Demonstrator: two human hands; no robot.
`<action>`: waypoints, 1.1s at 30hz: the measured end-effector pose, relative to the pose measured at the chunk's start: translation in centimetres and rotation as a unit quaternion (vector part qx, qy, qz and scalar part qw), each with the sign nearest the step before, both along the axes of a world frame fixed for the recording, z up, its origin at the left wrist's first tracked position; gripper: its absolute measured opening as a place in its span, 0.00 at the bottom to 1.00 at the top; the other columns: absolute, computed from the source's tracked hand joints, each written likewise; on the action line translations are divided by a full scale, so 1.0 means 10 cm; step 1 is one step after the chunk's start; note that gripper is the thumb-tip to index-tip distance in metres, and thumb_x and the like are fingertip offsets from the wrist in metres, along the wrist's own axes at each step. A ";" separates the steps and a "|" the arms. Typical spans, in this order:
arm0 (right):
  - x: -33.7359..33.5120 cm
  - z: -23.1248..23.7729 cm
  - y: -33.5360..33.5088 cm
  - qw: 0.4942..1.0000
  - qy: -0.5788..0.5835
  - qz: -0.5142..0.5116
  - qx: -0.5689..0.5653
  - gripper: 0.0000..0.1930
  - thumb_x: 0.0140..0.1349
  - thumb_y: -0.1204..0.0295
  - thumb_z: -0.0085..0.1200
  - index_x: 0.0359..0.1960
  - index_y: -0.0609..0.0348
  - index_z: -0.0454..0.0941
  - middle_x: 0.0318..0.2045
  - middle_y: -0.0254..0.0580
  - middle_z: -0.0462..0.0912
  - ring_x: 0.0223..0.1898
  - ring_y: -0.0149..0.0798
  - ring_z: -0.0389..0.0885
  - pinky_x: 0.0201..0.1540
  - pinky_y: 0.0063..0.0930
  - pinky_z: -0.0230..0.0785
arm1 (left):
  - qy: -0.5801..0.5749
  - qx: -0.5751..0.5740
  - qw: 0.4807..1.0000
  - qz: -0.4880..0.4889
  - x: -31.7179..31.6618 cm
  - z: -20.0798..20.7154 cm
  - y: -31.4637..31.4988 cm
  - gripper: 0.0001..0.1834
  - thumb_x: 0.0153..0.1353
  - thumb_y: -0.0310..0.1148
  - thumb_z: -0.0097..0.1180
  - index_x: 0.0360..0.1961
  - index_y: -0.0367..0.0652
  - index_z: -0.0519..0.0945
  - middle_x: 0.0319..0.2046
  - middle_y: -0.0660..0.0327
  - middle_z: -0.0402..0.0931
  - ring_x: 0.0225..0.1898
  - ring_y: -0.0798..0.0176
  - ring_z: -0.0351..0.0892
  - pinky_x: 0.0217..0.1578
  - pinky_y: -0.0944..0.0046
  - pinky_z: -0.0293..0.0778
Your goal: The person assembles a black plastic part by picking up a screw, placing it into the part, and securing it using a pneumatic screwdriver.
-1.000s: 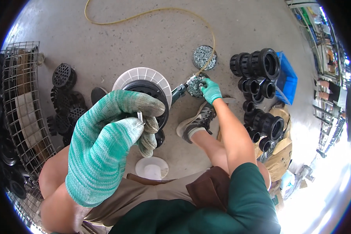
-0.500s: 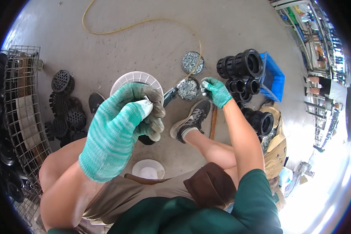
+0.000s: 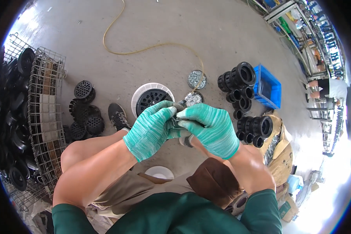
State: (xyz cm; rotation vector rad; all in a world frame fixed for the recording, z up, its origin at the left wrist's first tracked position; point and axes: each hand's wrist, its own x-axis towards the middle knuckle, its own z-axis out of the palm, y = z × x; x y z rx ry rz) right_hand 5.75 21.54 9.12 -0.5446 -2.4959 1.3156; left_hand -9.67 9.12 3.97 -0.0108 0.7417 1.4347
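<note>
While both hands meet at the middle of the head view, the left hand (image 3: 151, 130) and the right hand (image 3: 211, 130), each in a green knit glove, close around a small grey metal part (image 3: 178, 124) held between them. The left fingers are curled together with the fingertips pressed against the part from the left; the right fingers are folded over it from the right, thumb and forefinger pinching its upper end. Most of the part is covered by the gloves, so its shape cannot be made out; it may be a small tool or fitting.

Just behind the hands, on the concrete floor (image 3: 183, 35), a black round grate (image 3: 153, 100) sits inside a white ring (image 3: 137, 97). Beside it, to the right, are two round dishes of small shiny metal pieces (image 3: 196, 79), one of them partly hidden by the right fingertips. A yellow hose (image 3: 144, 47) loops across the floor toward the dishes. Farther right, black pipe fittings (image 3: 240, 82) stand clustered next to a blue crate (image 3: 270, 89), with more fittings below them. On the left, a wire cage (image 3: 46, 101) holds black parts, and loose black grates (image 3: 84, 113) lie beside it, near a dark shoe (image 3: 118, 115). A white lid (image 3: 159, 172) lies on the floor between the person's knees.
</note>
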 end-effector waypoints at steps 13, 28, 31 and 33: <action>-0.15 -0.17 -0.10 0.986 0.001 -0.109 -0.123 0.09 0.64 0.76 0.63 0.45 0.61 0.85 0.34 0.39 0.88 0.29 0.26 0.82 0.34 0.22 0.76 | 0.159 0.011 0.986 -0.047 -0.21 0.21 -0.27 0.25 0.70 0.35 0.61 0.64 0.38 0.73 0.40 0.62 0.80 0.35 0.71 0.79 0.32 0.72 0.75; -0.22 -0.31 -0.17 0.992 0.116 0.003 -0.039 0.13 0.60 0.78 0.65 0.48 0.57 0.84 0.41 0.42 0.85 0.39 0.39 0.86 0.43 0.28 0.78 | 0.180 0.040 0.983 -0.008 -0.20 0.11 -0.33 0.20 0.70 0.32 0.60 0.60 0.38 0.74 0.39 0.63 0.78 0.30 0.75 0.74 0.28 0.74 0.68; -0.22 -0.28 -0.18 0.994 0.103 0.001 -0.027 0.16 0.58 0.78 0.66 0.50 0.56 0.83 0.43 0.44 0.85 0.41 0.40 0.87 0.44 0.29 0.79 | 0.205 0.044 0.978 0.014 -0.16 0.13 -0.36 0.17 0.70 0.32 0.60 0.56 0.39 0.74 0.38 0.63 0.78 0.30 0.75 0.74 0.27 0.74 0.68; -0.24 -0.23 -0.16 0.995 0.101 0.013 -0.010 0.17 0.58 0.77 0.66 0.50 0.55 0.82 0.43 0.44 0.85 0.41 0.41 0.87 0.44 0.30 0.79 | 0.223 0.029 0.974 0.028 -0.16 0.16 -0.37 0.16 0.71 0.33 0.60 0.55 0.40 0.74 0.37 0.63 0.79 0.29 0.75 0.74 0.27 0.74 0.68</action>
